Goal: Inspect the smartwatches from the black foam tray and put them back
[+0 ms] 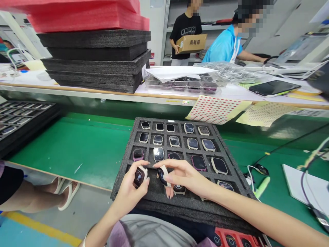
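Note:
In the head view, my left hand (pixel 132 188) pinches a smartwatch case (pixel 140 176) with a pale frame, its dark screen lit with a small picture. Just to the right, my right hand (pixel 183 175) grips a second pale smartwatch case (pixel 162 174) by its edges, tilted, its screen also lit. Both hands are over the near left part of a black foam tray (pixel 151 187). Pale and purple watch cases without straps sit in the tray's compartments, among them a purple one (pixel 198 162) and a large pale one (pixel 219 165). My right hand partly hides a watch (pixel 179 189) below it.
Tall black foam sheets (pixel 95 65) under red foam stand on the shelf, beside clear plastic trays (pixel 180 84) and a phone (pixel 273 88). Another filled foam tray (pixel 23 120) lies left. Cables and a white board (pixel 305 185) lie right. One person holds a cardboard box (pixel 192 44).

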A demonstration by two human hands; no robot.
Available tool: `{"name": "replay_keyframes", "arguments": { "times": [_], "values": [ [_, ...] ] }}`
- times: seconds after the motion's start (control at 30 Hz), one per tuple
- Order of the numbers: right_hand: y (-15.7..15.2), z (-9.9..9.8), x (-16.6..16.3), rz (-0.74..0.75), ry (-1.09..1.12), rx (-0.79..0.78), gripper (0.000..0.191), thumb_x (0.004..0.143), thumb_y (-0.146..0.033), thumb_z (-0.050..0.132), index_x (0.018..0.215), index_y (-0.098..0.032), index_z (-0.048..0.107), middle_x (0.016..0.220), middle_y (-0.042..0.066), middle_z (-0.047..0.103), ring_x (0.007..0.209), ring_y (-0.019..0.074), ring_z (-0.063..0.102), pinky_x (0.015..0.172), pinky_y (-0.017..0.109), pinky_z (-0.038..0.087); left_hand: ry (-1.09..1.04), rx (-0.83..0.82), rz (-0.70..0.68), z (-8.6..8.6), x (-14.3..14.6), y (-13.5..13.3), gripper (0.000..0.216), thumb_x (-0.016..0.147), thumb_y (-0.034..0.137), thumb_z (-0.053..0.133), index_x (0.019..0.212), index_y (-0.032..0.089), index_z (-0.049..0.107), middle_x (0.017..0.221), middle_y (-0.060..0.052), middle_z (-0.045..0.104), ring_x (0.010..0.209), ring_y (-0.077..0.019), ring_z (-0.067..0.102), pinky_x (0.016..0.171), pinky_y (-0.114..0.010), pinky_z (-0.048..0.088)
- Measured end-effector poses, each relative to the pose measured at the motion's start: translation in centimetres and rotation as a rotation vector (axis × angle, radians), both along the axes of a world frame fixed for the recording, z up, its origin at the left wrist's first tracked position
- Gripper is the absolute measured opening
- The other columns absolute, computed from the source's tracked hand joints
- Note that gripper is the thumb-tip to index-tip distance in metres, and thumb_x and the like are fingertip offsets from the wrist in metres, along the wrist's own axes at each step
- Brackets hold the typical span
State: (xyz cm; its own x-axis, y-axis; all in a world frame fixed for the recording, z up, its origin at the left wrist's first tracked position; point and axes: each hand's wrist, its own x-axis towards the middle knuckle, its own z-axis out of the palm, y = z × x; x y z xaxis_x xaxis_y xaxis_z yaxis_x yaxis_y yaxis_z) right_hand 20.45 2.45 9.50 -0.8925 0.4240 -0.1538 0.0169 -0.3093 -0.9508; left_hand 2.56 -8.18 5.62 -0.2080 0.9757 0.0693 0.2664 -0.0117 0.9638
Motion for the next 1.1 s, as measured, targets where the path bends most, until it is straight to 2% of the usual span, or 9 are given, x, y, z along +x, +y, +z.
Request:
{"name": "replay_keyframes", "arguments": {
  "times": [0.1,0.2,0.33,0.5,0.63,0.8,0.97,1.1],
  "values": [
    [0.04,0.1,0.02,0.002,0.002,0.004,0.042,0.082,-0.032,0.067,0.117,-0.013,0.055,0.071,0.0,0.063,0.055,0.0133,0.065,0.055,0.025,0.054,0.005,-0.001,0.017,-0.09,0.01,-0.03,0.037,0.082,0.02,0.053,0.119,0.021,0.048,0.093,-0.002,0.062,0.074,-0.0148,0.058,0.064,-0.023,0.044],
    [0.04,0.19,0.02,-0.006,0.002,-0.001,0.04,0.082,-0.032,0.067,0.116,-0.012,0.056,0.071,0.0,0.062,0.055,0.013,0.065,0.055,0.024,0.054,-0.002,-0.01,0.014,-0.19,0.02,-0.03,0.035,0.081,0.02,0.054,0.115,0.02,0.051,0.092,-0.002,0.062,0.078,-0.0162,0.058,0.067,-0.024,0.044],
    [0.03,0.23,0.03,-0.017,-0.004,-0.005,0.044,0.081,-0.032,0.068,0.119,-0.013,0.055,0.072,0.0,0.062,0.055,0.0127,0.065,0.055,0.024,0.053,-0.017,0.019,0.046,-0.22,0.03,-0.03,0.038,0.081,0.021,0.055,0.119,0.021,0.05,0.098,-0.003,0.062,0.083,-0.0165,0.059,0.072,-0.024,0.045],
    [0.05,0.3,0.1,-0.009,0.002,-0.007,0.039,0.082,-0.031,0.067,0.115,-0.013,0.057,0.072,0.0,0.062,0.055,0.0128,0.065,0.055,0.024,0.053,-0.016,0.015,0.041,-0.33,-0.1,-0.18,0.035,0.08,0.021,0.056,0.115,0.021,0.053,0.089,-0.001,0.063,0.072,-0.0148,0.058,0.063,-0.022,0.043],
    [0.08,0.27,0.07,0.0,0.003,0.002,0.041,0.083,-0.03,0.067,0.118,-0.013,0.055,0.073,0.0,0.062,0.058,0.0141,0.066,0.056,0.024,0.053,0.0,0.021,0.042,-0.34,-0.13,-0.19,0.037,0.081,0.019,0.054,0.118,0.021,0.049,0.09,-0.001,0.061,0.073,-0.0142,0.057,0.064,-0.022,0.043],
    [0.14,0.03,0.01,0.003,0.022,-0.006,0.038,0.085,-0.029,0.065,0.118,-0.013,0.055,0.074,0.002,0.062,0.06,0.0157,0.067,0.055,0.025,0.053,0.01,-0.004,0.027,-0.32,-0.03,-0.08,0.037,0.082,0.016,0.052,0.119,0.021,0.048,0.081,0.002,0.057,0.068,-0.0127,0.053,0.065,-0.022,0.043],
    [0.25,-0.23,0.05,0.014,0.025,-0.021,0.042,0.086,-0.028,0.063,0.124,-0.015,0.052,0.091,0.006,0.061,0.067,0.0177,0.069,0.057,0.026,0.055,-0.174,-0.02,-0.002,-0.31,-0.01,0.26,0.047,0.081,0.021,0.06,0.125,0.025,0.043,0.088,0.001,0.053,0.07,-0.0116,0.052,0.062,-0.021,0.045],
    [0.38,-0.22,0.07,-0.019,0.011,-0.056,0.047,0.086,-0.028,0.062,0.129,-0.017,0.046,0.097,0.008,0.061,0.071,0.0194,0.069,0.054,0.025,0.054,-0.434,0.012,-0.128,-0.15,-0.42,0.58,0.048,0.083,0.025,0.059,0.127,0.024,0.041,0.095,-0.004,0.053,0.071,-0.0143,0.055,0.052,-0.022,0.047]
  ]
}}
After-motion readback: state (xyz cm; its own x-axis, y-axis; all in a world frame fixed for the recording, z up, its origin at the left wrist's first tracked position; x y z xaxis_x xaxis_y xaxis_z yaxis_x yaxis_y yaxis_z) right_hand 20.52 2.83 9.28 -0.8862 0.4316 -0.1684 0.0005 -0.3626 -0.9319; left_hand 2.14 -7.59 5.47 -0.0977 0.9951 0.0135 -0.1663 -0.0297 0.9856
